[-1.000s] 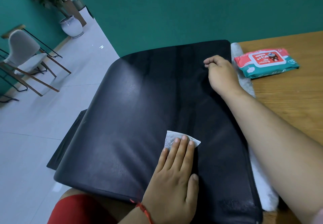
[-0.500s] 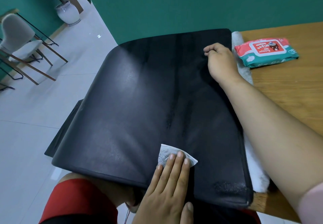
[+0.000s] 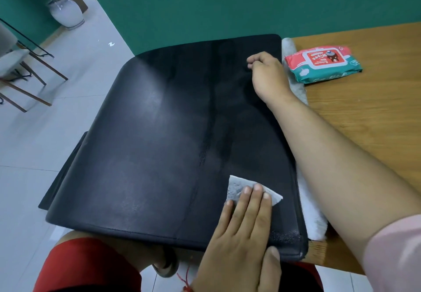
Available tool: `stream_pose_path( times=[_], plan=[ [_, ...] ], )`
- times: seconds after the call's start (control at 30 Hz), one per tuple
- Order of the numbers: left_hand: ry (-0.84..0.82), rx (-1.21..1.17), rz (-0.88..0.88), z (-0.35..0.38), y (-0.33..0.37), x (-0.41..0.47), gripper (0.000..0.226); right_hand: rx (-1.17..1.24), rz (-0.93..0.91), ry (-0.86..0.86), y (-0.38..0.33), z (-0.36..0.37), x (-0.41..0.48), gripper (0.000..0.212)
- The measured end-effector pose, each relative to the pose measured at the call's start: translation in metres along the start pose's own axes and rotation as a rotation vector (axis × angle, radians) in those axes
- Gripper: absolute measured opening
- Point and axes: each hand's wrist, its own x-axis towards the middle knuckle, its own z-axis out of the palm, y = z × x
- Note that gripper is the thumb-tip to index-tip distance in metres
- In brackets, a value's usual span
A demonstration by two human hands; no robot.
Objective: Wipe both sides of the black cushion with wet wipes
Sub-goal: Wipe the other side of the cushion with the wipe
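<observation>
One flat hand (image 3: 239, 246) apparently presses wipe (image 3: 237, 188).

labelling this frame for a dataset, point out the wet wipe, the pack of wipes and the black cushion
wet wipe (image 3: 239, 185): head view, on its uncovered crumpled white part
pack of wet wipes (image 3: 323, 60): head view, on the middle of its red label
black cushion (image 3: 164, 145): head view, on the bare middle of its top face
</observation>
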Motion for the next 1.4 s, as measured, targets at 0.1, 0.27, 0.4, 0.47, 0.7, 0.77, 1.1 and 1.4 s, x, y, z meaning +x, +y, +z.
stream_pose_path(
  times=[0.1, 0.27, 0.4, 0.47, 0.7, 0.77, 1.1, 1.4],
  plan=[
    [0.065, -0.344, -0.088, -0.012, -0.005, 0.006, 0.083, -0.001, -0.007, 0.001, 0.001, -0.001, -0.003, 0.03],
    [0.137, -0.753, -0.207, -0.072, -0.036, -0.001, 0.051, -0.079, -0.119, 0.036, -0.009, -0.004, -0.024, 0.026],
    [0.218, -0.416, -0.088, -0.069, -0.099, 0.022, 0.028, -0.272, -0.171, -0.079, -0.04, -0.026, -0.073, 0.023],
    [0.247, -0.323, -0.089, -0.066, -0.127, 0.035, 0.023, -0.316, -0.162, -0.103, -0.054, -0.041, -0.122, 0.019],
    [0.3, -0.265, -0.285, -0.064, -0.162, 0.066, 0.066, -0.658, -0.196, -0.181, -0.042, -0.035, -0.315, 0.034],
    [0.237, -0.203, -0.325, -0.065, -0.157, 0.066, 0.07, -0.783, -0.212, -0.159, -0.026, -0.019, -0.342, 0.046],
    [0.247, -0.105, -0.413, -0.067, -0.148, 0.06, 0.075, -1.126, -0.134, -0.276, -0.008, 0.004, -0.339, 0.079],
    [0.273, -0.058, -0.401, -0.063, -0.147, 0.06, 0.065, -1.148, -0.094, -0.3, -0.008, 0.008, -0.303, 0.088]
  ],
)
